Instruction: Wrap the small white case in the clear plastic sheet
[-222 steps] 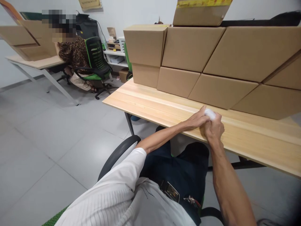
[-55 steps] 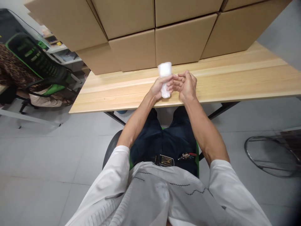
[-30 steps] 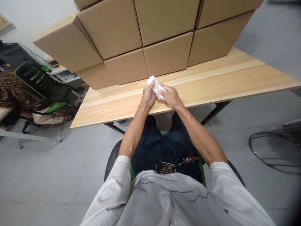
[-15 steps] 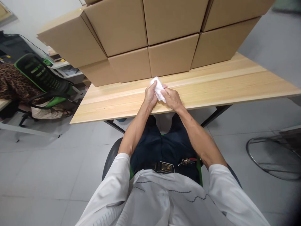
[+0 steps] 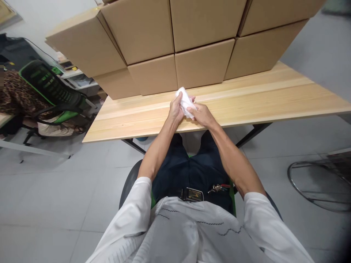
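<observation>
A folded white tissue (image 5: 185, 99) is held between my two hands, above the front part of the wooden table (image 5: 246, 100). My left hand (image 5: 176, 108) grips its left side, thumb lying on top. On the lower right, my right hand (image 5: 201, 114) pinches the tissue, its thumb pressed on the near end. Some fingers of both hands are hidden under the tissue. Whether anything is wrapped inside it I cannot tell.
Cardboard boxes (image 5: 203, 65) stand stacked along the back of the table. To the left, a person in a patterned top sits on a green and black mesh chair (image 5: 46, 87). A round metal-framed stool (image 5: 290, 173) is on the floor at right.
My right hand has shifted slightly to the right along the tissue's near end. My left hand keeps its grip. The whole view has moved a little.
</observation>
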{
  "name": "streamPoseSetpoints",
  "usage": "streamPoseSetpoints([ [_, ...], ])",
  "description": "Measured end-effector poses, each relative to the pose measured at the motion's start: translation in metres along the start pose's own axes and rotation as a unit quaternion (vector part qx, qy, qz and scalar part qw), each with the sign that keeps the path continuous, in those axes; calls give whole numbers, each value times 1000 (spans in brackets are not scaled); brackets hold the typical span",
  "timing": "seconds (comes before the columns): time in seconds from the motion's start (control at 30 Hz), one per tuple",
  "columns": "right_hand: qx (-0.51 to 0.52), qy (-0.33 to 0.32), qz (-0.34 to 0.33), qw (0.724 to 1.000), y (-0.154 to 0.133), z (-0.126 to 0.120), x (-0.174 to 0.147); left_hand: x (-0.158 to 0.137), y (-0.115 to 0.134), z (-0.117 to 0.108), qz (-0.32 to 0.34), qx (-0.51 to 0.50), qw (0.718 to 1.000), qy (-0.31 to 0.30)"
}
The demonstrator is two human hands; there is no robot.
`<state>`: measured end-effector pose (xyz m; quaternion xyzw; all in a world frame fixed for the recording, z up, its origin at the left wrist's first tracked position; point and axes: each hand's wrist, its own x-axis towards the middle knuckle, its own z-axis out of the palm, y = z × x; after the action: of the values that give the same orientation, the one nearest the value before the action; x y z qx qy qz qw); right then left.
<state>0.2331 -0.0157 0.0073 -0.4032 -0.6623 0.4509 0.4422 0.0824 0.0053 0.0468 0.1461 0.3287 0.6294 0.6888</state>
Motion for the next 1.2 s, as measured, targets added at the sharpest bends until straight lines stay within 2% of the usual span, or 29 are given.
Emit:
streamPoseSetpoints([
  [0.13, 0, -15, -5, 1000, 0, -2, 0, -1, 0, 0, -2, 10, 1000, 3],
  [0.4, -81, -18, -59, 995, 1, -5, -5, -5, 0, 0, -2, 6, 1000, 2],
  [0.57, -52, -7, -12, 999, -2, -2, -5, -7, 0, 3, 9, 8, 1000, 11],
  [0.73, 13, -31, 44, 998, -9, 5, -2, -5, -5, 3, 25, 11, 1000, 8],
  [1.0, 39, -33, 61, 997, -10, 4, -4, -2, -1, -2, 32, 7, 999, -8],
  [1.2, 46, -44, 33, 997, -5, 1, -6, -7, 2, 0, 34, 3, 999, 3],
])
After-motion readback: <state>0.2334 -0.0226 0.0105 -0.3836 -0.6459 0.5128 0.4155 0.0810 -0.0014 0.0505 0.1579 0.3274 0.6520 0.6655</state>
